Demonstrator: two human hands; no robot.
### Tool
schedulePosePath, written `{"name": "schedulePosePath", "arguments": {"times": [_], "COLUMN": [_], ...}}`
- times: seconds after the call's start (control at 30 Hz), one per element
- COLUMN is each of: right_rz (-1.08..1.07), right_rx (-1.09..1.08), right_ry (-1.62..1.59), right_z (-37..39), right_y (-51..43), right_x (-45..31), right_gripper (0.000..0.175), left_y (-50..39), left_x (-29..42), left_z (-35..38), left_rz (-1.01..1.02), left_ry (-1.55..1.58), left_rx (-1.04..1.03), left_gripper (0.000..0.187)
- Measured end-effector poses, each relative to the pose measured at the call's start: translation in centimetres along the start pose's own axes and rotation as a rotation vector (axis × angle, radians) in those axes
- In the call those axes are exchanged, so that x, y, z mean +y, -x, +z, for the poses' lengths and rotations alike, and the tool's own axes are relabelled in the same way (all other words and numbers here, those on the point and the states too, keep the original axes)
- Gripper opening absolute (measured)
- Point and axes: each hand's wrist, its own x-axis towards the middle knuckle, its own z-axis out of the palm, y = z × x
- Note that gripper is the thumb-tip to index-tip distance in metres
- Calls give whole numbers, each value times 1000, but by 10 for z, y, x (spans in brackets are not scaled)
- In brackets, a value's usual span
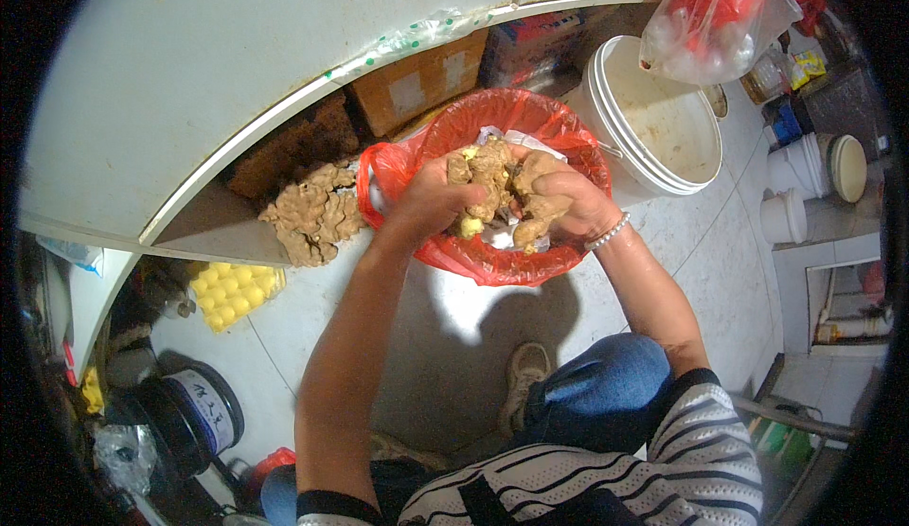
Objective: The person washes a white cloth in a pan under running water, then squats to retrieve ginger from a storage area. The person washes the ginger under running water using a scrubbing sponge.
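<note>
Both my hands are held over a bin lined with a red plastic bag [497, 270]. A knobbly piece of ginger root [488, 176] with pale yellow broken ends is gripped in my left hand [432, 196]. My right hand [586, 203], with a beaded bracelet at the wrist, grips another ginger piece [543, 196]. The two pieces lie close side by side; whether they are still joined I cannot tell. Below them, whitish scraps show inside the bin. A large heap of ginger root [312, 215] sits to the left, at the edge of the low shelf.
Stacked white buckets [660, 121] stand right of the bin, under a hanging clear plastic bag [710, 29]. Cardboard boxes [419, 86] fill the space beneath the white counter [284, 22]. A yellow egg tray [238, 291] and a black tub [192, 412] are on the left.
</note>
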Motion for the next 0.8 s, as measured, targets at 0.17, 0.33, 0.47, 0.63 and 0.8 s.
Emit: {"name": "schedulePosePath", "arguments": {"times": [0.17,0.33,0.47,0.63,0.8], "right_rz": [-99,-98,-10,-62,-117], "right_rx": [90,126,162,248,285], "right_ry": [45,1,-17,96,133], "right_z": [8,17,16,15,16], "right_y": [-8,-3,-1,-8,-10], "right_x": [1,-4,-3,5,4], "right_gripper": [53,43,38,33,31], "left_y": [-5,-3,-4,-8,-8], "left_x": [-5,-4,-5,-7,-6], "left_z": [5,10,11,15,24], "left_rz": [-51,-72,63,170,406], "left_ry": [-218,-547,-768,-1144,-1462], "left_rx": [102,214,253,330,411], "left_gripper": [40,37,37,32,19]}}
